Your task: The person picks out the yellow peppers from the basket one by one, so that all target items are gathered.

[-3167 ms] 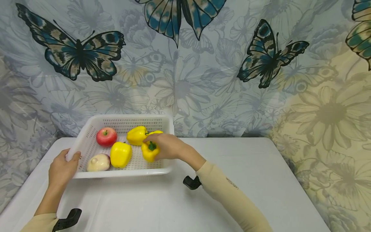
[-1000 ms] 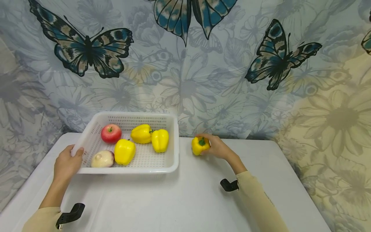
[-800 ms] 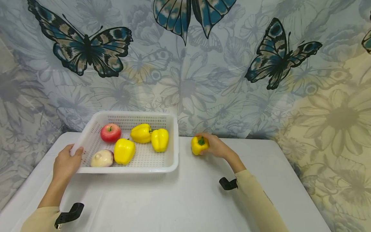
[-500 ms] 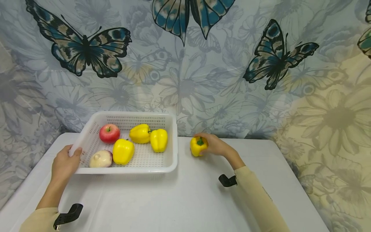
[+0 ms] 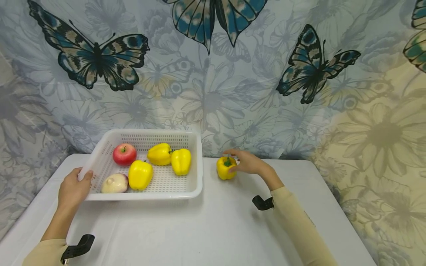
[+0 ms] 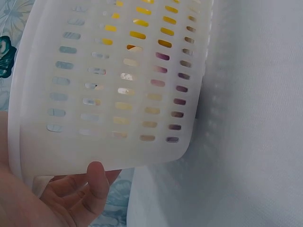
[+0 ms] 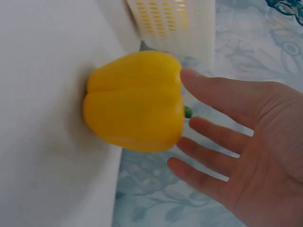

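A white perforated basket (image 5: 143, 197) stands at the left of the table, its left rim gripped by my left hand (image 5: 72, 188), thumb inside. In it lie a red apple (image 5: 124, 154), an onion (image 5: 114, 183) and three yellow peppers, one of them at the right end (image 5: 181, 162). Another yellow pepper (image 5: 223, 170) rests upright on the table, right of the basket. My right hand (image 5: 249, 162) is beside it, and the right wrist view shows the fingers spread around the stem side of this pepper (image 7: 137, 101), loosely extended. Whether a fingertip still touches it is hard to tell.
A white cloth covers the table (image 5: 213, 229). Behind it hangs a flowered backdrop with butterflies (image 5: 213, 92), close to the table's back edge. Each wrist carries a black mount, seen at the left (image 5: 78, 248) and the right (image 5: 263, 203).
A pepper has come out of the basket and now stands on the table to the right. My right hand's fingers have loosened from it. My left hand keeps its grip on the rim.
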The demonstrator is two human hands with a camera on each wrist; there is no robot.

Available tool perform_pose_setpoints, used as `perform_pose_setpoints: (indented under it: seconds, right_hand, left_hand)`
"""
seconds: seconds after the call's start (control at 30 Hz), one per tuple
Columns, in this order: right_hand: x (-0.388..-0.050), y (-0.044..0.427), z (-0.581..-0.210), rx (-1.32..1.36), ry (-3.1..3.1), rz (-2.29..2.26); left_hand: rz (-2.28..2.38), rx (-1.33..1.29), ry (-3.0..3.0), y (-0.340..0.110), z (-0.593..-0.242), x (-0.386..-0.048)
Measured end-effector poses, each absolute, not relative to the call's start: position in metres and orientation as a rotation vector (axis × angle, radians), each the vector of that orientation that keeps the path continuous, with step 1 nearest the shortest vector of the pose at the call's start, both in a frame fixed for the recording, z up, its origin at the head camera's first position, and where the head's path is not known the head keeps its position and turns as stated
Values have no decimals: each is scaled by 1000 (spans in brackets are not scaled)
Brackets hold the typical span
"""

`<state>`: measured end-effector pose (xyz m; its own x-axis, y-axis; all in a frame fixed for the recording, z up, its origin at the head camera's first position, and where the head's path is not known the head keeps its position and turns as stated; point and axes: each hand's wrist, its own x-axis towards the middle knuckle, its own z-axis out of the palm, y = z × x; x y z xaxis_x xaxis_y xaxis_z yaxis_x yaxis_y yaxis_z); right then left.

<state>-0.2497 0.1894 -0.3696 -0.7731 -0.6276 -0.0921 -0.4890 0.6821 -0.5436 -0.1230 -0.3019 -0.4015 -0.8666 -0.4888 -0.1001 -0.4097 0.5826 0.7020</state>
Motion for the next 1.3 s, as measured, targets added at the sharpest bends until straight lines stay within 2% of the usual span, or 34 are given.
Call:
perform_pose_setpoints:
  seconds: [0.23,0.5,1.0,1.3]
  right_hand:
    - [-253,183,-346,-838,2640,-735]
    - [-253,167,-326,-908,2704,-851]
    - [-253,100,-300,-957,2825,-816]
    - [-253,62,-304,-882,2801,-861]
  left_hand:
    - [-1158,776,-2700,-303,-402,-124]
    - [-1167,770,-2696,-303,-404,-124]
    - [-1162,737,-2708,-304,-402,-123]
    - [-1153,752,-2705,-302,-402,-123]
